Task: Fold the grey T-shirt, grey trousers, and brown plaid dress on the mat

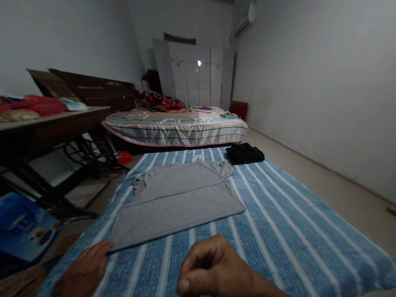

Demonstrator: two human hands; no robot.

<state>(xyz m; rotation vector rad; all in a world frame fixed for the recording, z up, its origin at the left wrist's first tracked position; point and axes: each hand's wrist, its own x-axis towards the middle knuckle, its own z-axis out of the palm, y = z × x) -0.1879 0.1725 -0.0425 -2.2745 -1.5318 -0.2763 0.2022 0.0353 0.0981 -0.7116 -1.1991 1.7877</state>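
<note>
Left hand point(83, 267) flat at a grey shirt's point(176, 206) corner, right hand point(218, 266) loosely curled.
The left, lower left, has its fingers extended together; the right, lower centre, is apart from the shirt, its grip unclear. The shirt lies folded mid-frame on a blue striped cover point(278, 222), black folded cloth point(245, 154) beyond its right end, a bed point(179, 131) behind.

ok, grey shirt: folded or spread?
Partly folded: the grey shirt lies flat on the striped cloth, a doubled-over layer's edge running across it, both sleeves showing beyond that edge.
</note>
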